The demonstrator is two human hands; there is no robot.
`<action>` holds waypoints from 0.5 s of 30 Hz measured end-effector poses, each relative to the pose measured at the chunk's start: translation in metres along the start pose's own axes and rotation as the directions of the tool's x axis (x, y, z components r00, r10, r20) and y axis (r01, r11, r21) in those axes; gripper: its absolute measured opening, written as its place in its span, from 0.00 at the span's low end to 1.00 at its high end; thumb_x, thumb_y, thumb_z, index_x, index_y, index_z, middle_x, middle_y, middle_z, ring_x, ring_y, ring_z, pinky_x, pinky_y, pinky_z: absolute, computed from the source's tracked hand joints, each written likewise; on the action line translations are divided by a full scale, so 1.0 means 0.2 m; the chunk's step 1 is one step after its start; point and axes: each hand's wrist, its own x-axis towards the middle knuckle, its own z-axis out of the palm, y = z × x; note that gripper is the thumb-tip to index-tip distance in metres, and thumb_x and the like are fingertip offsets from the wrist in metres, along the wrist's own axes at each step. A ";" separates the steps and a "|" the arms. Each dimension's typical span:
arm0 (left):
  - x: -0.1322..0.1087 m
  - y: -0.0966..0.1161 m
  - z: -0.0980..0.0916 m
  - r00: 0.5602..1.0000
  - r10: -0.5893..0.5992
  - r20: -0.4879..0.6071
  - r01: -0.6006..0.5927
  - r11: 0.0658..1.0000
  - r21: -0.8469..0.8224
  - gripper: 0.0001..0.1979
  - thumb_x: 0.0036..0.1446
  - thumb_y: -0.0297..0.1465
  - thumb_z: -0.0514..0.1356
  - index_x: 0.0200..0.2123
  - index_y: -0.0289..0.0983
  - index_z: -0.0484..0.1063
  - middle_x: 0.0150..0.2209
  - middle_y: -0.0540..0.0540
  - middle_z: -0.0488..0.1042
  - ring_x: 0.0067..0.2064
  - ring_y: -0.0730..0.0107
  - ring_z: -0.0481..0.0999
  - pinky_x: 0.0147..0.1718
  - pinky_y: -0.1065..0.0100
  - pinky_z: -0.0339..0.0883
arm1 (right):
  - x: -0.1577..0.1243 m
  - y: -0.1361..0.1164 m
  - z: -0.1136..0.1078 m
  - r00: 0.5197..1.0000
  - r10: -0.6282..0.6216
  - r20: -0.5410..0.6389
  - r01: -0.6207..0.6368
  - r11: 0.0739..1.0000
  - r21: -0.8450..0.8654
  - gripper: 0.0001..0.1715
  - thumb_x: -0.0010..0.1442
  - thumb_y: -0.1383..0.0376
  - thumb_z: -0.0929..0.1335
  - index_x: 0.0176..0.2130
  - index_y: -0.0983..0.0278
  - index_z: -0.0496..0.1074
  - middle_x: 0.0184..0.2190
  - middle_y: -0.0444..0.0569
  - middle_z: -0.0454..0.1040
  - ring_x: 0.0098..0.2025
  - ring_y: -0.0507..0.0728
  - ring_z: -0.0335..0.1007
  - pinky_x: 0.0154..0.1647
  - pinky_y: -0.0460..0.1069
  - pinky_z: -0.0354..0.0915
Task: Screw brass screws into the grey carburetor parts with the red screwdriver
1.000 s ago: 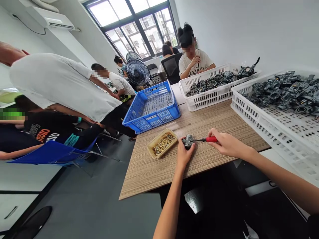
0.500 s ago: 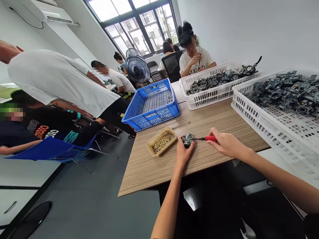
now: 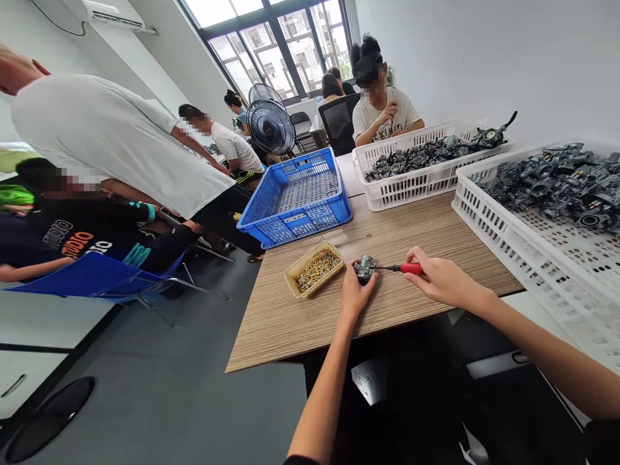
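Note:
My left hand [image 3: 357, 289] is closed around a small grey metal carburetor [image 3: 365, 267] on the wooden table [image 3: 290, 329]. A screwdriver [image 3: 411, 267] with a red handle lies level in the grip of my right hand [image 3: 443, 279]. Its dark shaft points left, and the tip meets the carburetor's right side; the exact contact spot is too small to make out. Just left of my left hand stands a tan tub [image 3: 296, 290] holding many small brass-coloured pieces [image 3: 317, 270].
A blue crate [image 3: 295, 227] sits at the table's back left. Two white crates of carburetors, one farther back [image 3: 411, 191] and one on the right [image 3: 513, 232], border the table. Across from me a person [image 3: 387, 116] works. A standing person [image 3: 116, 142] is at the left.
My view has shifted slightly. Both hands keep their grips, with the screwdriver still against the carburetor.

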 end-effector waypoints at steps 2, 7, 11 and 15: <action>0.00 0.00 0.00 1.000 -0.003 -0.003 0.003 1.000 0.004 0.24 0.60 0.41 0.67 0.55 0.42 0.64 0.50 0.42 0.77 0.52 0.56 0.79 0.56 0.56 0.70 | 0.00 0.01 0.00 1.000 -0.029 -0.003 0.029 0.999 0.021 0.11 0.74 0.61 0.64 0.53 0.58 0.60 0.42 0.51 0.82 0.40 0.64 0.81 0.39 0.51 0.65; 0.00 0.00 0.00 1.000 -0.002 -0.004 0.002 1.000 0.012 0.24 0.60 0.41 0.66 0.55 0.41 0.64 0.50 0.42 0.77 0.52 0.56 0.78 0.55 0.56 0.70 | 0.00 0.00 0.00 1.000 0.028 -0.003 -0.028 0.999 -0.028 0.08 0.76 0.58 0.63 0.50 0.59 0.61 0.38 0.51 0.81 0.37 0.64 0.80 0.36 0.50 0.62; 0.00 0.00 -0.01 1.000 0.002 0.005 -0.002 1.000 0.009 0.24 0.61 0.41 0.66 0.55 0.41 0.63 0.50 0.41 0.77 0.51 0.56 0.78 0.55 0.56 0.70 | 0.00 0.00 -0.01 1.000 0.028 -0.003 -0.028 0.999 -0.025 0.10 0.75 0.57 0.64 0.51 0.59 0.61 0.37 0.50 0.81 0.36 0.64 0.80 0.36 0.50 0.61; 0.00 0.01 -0.01 1.000 0.008 0.002 -0.008 1.000 0.013 0.24 0.60 0.41 0.66 0.55 0.41 0.64 0.49 0.42 0.77 0.51 0.56 0.78 0.54 0.56 0.70 | 0.00 0.00 0.00 1.000 -0.018 -0.006 0.018 1.000 0.013 0.12 0.73 0.62 0.65 0.53 0.59 0.60 0.40 0.50 0.81 0.37 0.62 0.80 0.37 0.49 0.62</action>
